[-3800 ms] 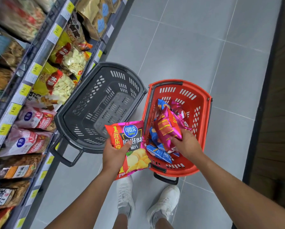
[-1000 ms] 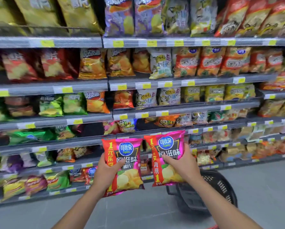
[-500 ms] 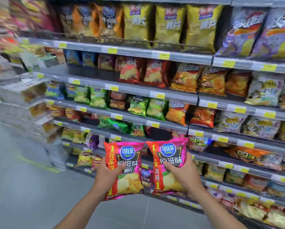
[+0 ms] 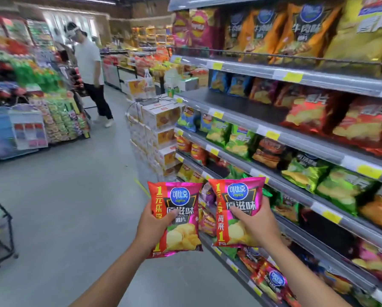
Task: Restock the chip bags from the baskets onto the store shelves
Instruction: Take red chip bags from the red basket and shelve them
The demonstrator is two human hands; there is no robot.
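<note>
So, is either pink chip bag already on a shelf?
No, the left hand grips the left bag and the right hand grips the right bag.

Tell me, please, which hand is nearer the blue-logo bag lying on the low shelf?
Right. The right hand sits just above that shelved bag; the left hand is further left, over the aisle floor.

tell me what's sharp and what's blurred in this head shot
Head view: the left chip bag and right chip bag, and the left hand and right hand gripping them, read fairly sharp; the shelves at right and the displays at far left smear with motion blur.
</note>
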